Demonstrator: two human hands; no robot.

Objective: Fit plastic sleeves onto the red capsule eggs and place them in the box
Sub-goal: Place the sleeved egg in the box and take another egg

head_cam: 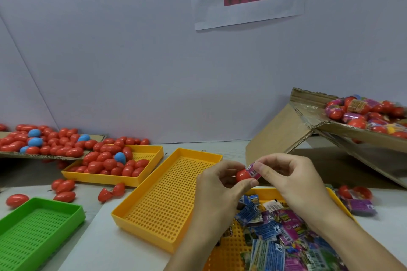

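Note:
My left hand [218,182] pinches a red capsule egg [242,175] just above the table. A pink printed plastic sleeve [253,170] sits partly over the egg's right end, and my right hand [288,179] pinches that sleeve. A yellow tray [267,192] below my hands holds a heap of loose blue and purple sleeves [282,233]. The tilted cardboard box [308,116] at the right holds several sleeved eggs [363,114]. Bare red eggs [110,164] fill a yellow tray [152,152] at the left.
An empty perforated yellow tray [167,204] lies at centre, a green tray [37,226] at the lower left. A flat cardboard sheet [44,156] carries red and blue eggs. Loose eggs [66,185] lie on the table. Two sleeved eggs [356,198] rest beside the box.

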